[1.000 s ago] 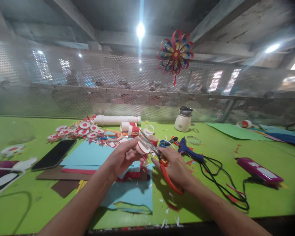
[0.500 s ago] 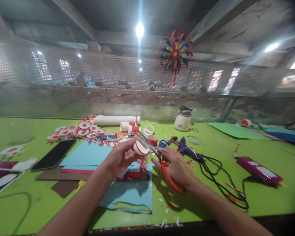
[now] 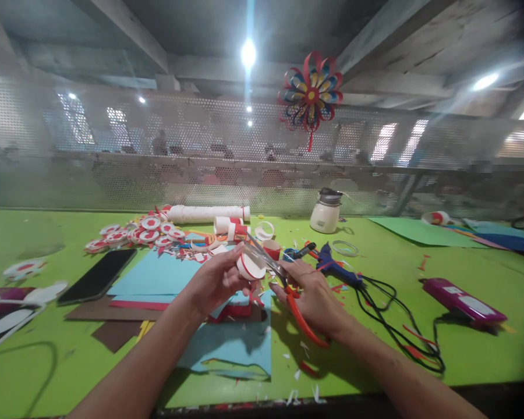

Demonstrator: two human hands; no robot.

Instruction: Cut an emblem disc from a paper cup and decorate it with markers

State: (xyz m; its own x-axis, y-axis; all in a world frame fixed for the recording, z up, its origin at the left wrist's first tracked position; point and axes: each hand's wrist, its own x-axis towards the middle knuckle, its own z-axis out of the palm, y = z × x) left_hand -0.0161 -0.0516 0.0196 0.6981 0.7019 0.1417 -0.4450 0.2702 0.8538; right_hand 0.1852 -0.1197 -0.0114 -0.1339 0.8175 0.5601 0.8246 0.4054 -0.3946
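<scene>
Between the thumb and fingers of my left hand [image 3: 220, 270] is a short white paper ring [image 3: 250, 267] with a red edge. My right hand [image 3: 312, 291] is closed around orange-handled scissors [image 3: 303, 323]. Their metal blades point up and left and lie against the ring's rim; whether they bite into it I cannot tell. Below my hands lie blue paper sheets [image 3: 244, 349], with small paper scraps about them. Just beyond the ring are a red paper ring [image 3: 271, 249] and white-and-red tube pieces [image 3: 237, 233].
A blue glue gun [image 3: 338, 267] with a black cord lies right of my hands, near a purple box [image 3: 463, 299]. A phone [image 3: 96, 276] and a heap of red-and-white paper discs [image 3: 148, 224] lie left. A cream bottle [image 3: 325, 212] and white tube [image 3: 207, 213] stand farther back.
The paper ring has turned slightly in my left hand, so more of its inside shows. Both hands stay in nearly the same place.
</scene>
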